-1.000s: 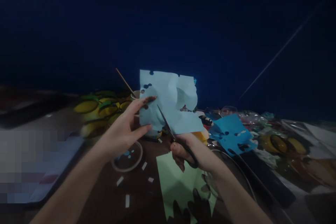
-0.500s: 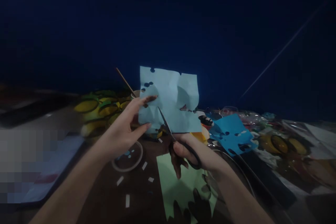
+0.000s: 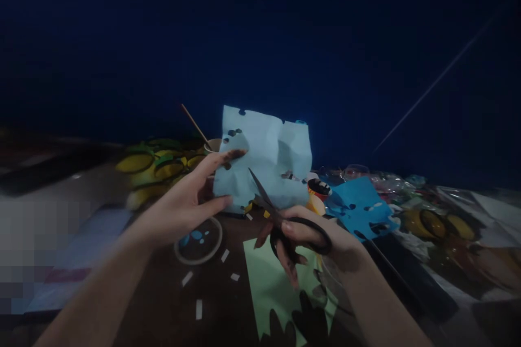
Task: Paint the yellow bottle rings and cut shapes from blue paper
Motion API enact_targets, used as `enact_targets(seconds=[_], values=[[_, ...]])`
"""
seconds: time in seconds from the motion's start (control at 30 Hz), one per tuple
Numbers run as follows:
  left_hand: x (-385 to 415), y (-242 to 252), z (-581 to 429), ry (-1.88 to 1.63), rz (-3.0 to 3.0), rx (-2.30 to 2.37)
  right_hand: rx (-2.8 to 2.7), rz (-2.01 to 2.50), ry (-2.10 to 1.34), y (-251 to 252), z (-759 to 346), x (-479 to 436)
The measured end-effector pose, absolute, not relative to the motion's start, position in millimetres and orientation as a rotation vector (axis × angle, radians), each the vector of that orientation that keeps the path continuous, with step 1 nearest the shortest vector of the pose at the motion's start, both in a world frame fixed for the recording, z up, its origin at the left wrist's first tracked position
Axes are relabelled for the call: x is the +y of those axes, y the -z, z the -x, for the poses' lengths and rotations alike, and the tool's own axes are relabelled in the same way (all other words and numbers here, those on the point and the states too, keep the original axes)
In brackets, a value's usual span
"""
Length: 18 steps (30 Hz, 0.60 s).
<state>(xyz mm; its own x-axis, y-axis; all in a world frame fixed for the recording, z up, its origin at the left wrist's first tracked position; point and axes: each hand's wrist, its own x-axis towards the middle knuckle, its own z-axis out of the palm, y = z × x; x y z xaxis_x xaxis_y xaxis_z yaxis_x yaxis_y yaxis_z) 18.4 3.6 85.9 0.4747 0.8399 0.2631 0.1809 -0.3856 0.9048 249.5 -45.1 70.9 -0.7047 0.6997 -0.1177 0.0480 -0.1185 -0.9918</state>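
My left hand (image 3: 187,200) grips the left side of a light blue paper sheet (image 3: 260,146), index finger across its front and thumb near the lower edge. The sheet stands upright, wavy, with several cut-out holes and notches. My right hand (image 3: 305,233) holds black-handled scissors (image 3: 262,190), blades slanting up to the left in front of the sheet's lower part. Whether the blades touch the paper I cannot tell. Beneath my right hand lies a pale green sheet (image 3: 260,271) with dark shadows across it. A round clear lid or dish (image 3: 220,241) holds small blue paper pieces (image 3: 197,235).
Small white strips (image 3: 199,309) lie scattered on the dark table (image 3: 158,303). To the right are a brighter blue cut sheet (image 3: 358,203) and a heap of clear plastic (image 3: 394,180). Yellow-green round containers (image 3: 134,164) and a thin stick (image 3: 195,126) stand at the left back.
My right hand and the scissors have moved slightly right and down. The light blue sheet has shifted a little to the right and lower, its lower edge now curling.
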Motion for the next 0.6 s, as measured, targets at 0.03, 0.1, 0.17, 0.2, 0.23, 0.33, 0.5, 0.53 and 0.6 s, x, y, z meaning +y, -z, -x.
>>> enact_targets(seconds=[0.03, 0.1, 0.17, 0.2, 0.23, 0.33, 0.5, 0.53, 0.6], values=[[3.9, -86.0, -18.4, -0.949, -1.81, 0.826, -1.68, 0.818, -1.886, -71.2, -250.0, -44.7], [3.9, -86.7, -19.9, -0.936, -1.767, 0.769, -1.672, 0.837, -1.885, -71.9, -249.1, -45.0], [3.4, -87.0, -22.3, -0.915, -1.749, 0.739, -1.699, 0.896, -1.874, -73.4, -246.9, -46.4], [3.0, -86.9, -23.4, -0.902, -1.748, 0.738, -1.706, 0.94, -1.863, -74.4, -245.8, -47.2], [2.7, -86.6, -24.1, -0.889, -1.751, 0.742, -1.706, 0.978, -1.851, -75.2, -244.9, -48.0], [2.4, -85.5, -24.5, -0.842, -1.755, 0.748, -1.691, 1.02, -1.867, -75.4, -244.2, -48.9], [3.8, -84.9, -22.9, -0.762, -1.773, 0.755, -1.784, 0.988, -1.79, -71.0, -245.9, -47.0], [4.1, -84.7, -22.6, -0.764, -1.782, 0.757, -1.797, 0.99, -1.772, -70.9, -246.0, -46.9], [4.5, -84.4, -22.3, -0.77, -1.799, 0.759, -1.814, 1.01, -1.77, -71.9, -245.8, -47.1]])
